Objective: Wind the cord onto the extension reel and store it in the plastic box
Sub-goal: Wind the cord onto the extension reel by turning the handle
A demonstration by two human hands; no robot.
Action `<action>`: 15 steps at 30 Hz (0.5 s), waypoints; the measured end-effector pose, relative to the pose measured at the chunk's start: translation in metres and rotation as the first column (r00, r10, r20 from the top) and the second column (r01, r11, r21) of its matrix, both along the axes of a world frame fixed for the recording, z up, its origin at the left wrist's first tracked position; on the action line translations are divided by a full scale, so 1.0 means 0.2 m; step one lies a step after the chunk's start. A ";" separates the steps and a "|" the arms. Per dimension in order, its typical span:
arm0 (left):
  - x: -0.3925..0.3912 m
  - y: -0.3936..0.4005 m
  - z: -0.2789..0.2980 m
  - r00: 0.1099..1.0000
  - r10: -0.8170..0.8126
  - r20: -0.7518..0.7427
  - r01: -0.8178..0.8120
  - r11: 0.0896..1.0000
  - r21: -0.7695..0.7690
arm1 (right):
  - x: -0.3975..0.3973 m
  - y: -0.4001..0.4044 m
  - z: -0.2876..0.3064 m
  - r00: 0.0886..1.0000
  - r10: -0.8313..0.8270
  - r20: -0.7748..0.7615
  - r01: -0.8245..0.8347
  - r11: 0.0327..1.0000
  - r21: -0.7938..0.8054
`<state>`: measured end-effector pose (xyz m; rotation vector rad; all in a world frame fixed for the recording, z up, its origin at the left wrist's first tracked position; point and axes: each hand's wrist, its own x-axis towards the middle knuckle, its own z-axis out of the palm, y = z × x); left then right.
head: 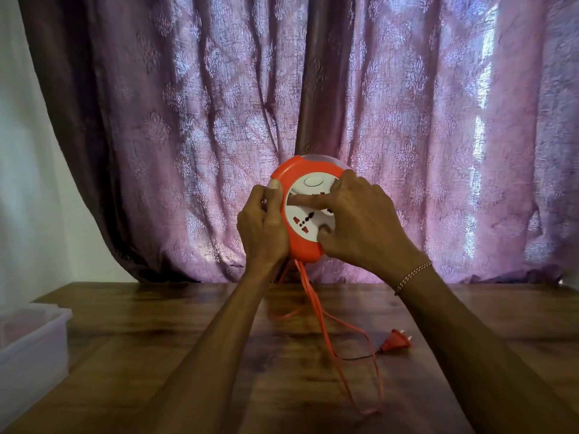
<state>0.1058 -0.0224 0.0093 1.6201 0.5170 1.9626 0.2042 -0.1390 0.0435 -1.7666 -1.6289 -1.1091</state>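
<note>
Gripping the orange reel (300, 245) by its rim, the left hand (263, 227) is holding it upright above the counter (125, 333), while the right hand (360, 220) is pressing curled fingers on the white socket face. Rigid, light plastic likely suits this rim hold; the limp cord (316, 311) is trailing toward 5 o'clock to the plug (396, 341), with the box (31, 346) at 9 o'clock.

— That reel (302, 214), mid-frame: orange rim, white face with red sockets?
— Yes, with orange cord (313, 311) and plug (396, 339). Behind it, a mauve curtain (407, 104) with a floral pattern; below, a dark wood-grain table (156, 355).
</note>
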 end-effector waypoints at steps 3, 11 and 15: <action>0.01 0.00 0.00 1.000 -0.015 -0.001 0.015 1.000 -0.010 | -0.01 0.00 -0.03 0.996 0.054 -0.072 -0.047 0.994 0.103; 0.02 0.00 0.01 1.000 0.021 0.006 -0.021 1.000 -0.007 | -0.01 0.08 -0.06 0.968 0.103 -0.228 -0.019 0.938 0.345; 0.01 0.01 0.00 0.999 0.026 0.024 -0.025 0.999 -0.043 | -0.01 0.03 -0.02 0.976 0.167 -0.140 -0.122 0.951 0.283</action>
